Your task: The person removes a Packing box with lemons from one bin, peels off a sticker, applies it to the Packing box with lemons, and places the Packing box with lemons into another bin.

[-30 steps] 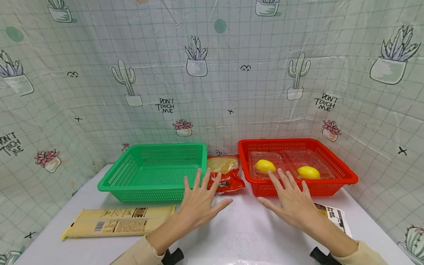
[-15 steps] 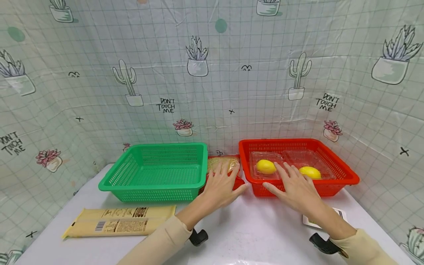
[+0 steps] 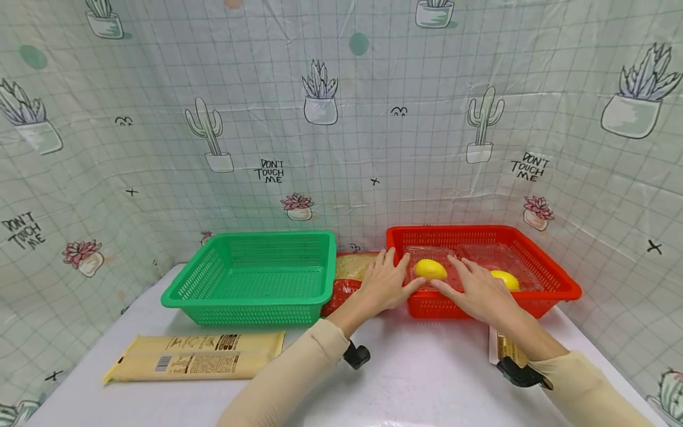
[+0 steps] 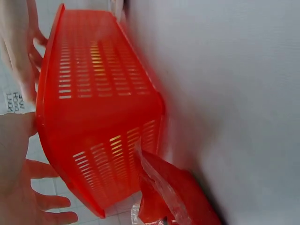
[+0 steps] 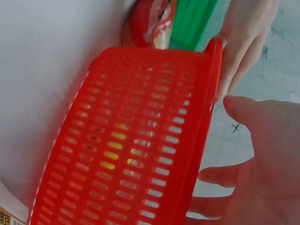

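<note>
Over the left front corner of the red plastic basket (image 3: 443, 308) hovers my left hand (image 3: 385, 283), fingers spread. My right hand (image 3: 484, 292) reaches over the front rim, fingers apart and slightly bent. Inside the basket stand two clear plastic boxes (image 3: 498, 256), with a lemon (image 3: 430, 270) showing between the hands and another lemon (image 3: 506, 279) partly behind the right hand. In the left wrist view, the thumb of the left hand (image 4: 28, 183) is right at the rim. The right wrist view shows the right hand (image 5: 267, 164) with its fingertips close along the rim.
Left of the red basket stands a green basket (image 3: 251, 302). A red and clear food bag (image 3: 341, 295) lies between the baskets, partly behind the left hand. A long beige packet (image 3: 197, 357) lies front left. A small printed packet (image 3: 494, 347) is partly under the right wrist.
My left hand has moved right, from the green basket's corner past the food bag to the red basket. My right hand has shifted slightly right along the rim.
</note>
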`<state>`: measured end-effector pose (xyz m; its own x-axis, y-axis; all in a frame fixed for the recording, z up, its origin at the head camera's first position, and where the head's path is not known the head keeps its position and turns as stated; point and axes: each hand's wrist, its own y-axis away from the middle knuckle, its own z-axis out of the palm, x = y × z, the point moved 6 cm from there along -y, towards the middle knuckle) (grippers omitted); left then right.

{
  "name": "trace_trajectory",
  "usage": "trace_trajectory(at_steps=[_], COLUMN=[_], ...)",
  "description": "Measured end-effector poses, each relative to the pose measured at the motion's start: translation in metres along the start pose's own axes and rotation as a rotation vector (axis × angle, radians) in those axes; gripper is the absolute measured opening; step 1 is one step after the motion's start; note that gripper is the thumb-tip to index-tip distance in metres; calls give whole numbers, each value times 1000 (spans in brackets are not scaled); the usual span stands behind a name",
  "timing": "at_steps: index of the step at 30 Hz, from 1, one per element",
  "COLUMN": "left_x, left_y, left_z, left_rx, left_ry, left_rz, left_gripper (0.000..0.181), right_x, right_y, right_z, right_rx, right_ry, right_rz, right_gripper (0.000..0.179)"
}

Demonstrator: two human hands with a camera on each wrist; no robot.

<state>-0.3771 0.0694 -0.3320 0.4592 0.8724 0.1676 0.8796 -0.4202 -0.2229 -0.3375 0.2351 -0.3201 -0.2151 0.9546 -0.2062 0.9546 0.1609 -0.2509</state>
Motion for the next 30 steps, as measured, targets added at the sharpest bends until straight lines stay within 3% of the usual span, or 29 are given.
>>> trace_trajectory(at_steps=[7,13,20,27,30], left_x=[11,21,37,48,53], left_y=[-17,-26,-35,-44,-47], left_z=[5,6,8,15,20], left_rx=[-2,-10,-1,-107,-156], left_ry=[2,2,-33,143,153], left_rz=[31,16,42,-120,-181], left_gripper=[63,58,48,54,59], right_x=[11,22,32,42,46], right_y=[-15,-25,-38,-51,-55], right_z=[5,10,13,16,19], right_rx=[-25,-70,-116,-192,-234], right_ry=[-35,-78,-130,-175,-229], right_rz=[-5,-19,-34,-50,-77], right_gripper=[88,87,87,84,83])
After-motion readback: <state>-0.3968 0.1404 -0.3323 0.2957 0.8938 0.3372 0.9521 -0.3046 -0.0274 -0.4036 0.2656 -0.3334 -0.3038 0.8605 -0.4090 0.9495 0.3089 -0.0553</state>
